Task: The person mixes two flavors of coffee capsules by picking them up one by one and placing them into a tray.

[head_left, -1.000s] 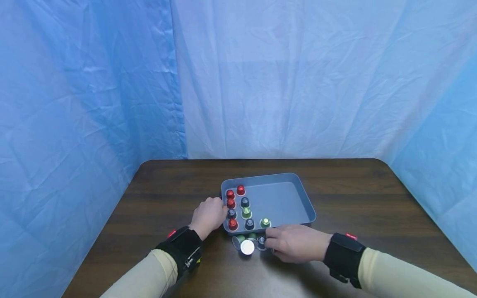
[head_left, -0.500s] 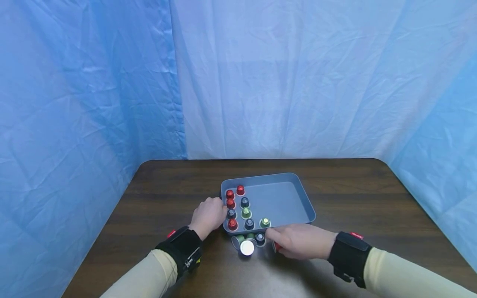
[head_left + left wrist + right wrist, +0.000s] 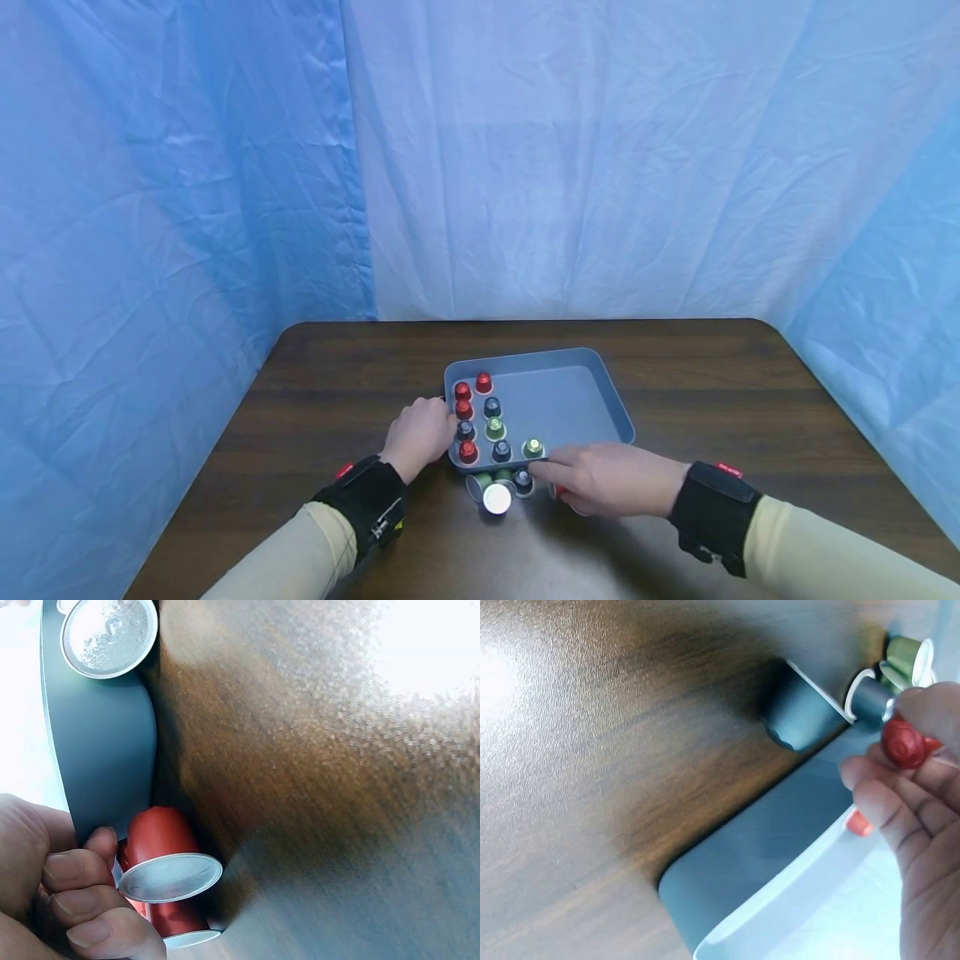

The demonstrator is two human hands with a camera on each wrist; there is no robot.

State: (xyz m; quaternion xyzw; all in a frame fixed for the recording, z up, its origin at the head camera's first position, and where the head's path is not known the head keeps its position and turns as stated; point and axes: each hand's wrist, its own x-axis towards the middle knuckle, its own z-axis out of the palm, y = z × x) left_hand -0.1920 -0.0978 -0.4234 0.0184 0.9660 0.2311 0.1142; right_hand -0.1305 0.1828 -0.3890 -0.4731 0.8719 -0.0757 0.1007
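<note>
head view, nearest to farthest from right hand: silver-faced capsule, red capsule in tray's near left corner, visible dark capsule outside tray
1. Dark capsule: just left of the right hand, outside the tray.
2. Silver-faced capsule: farther left, also outside.
3. Red capsule: farthest left, inside the near left corner.

The table (image 3: 360, 367) bears a tray (image 3: 566, 400) and capsules (image 3: 497, 499).

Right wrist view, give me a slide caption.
A right hand holds a red capsule near a gray tray and a dark capsule.
</note>
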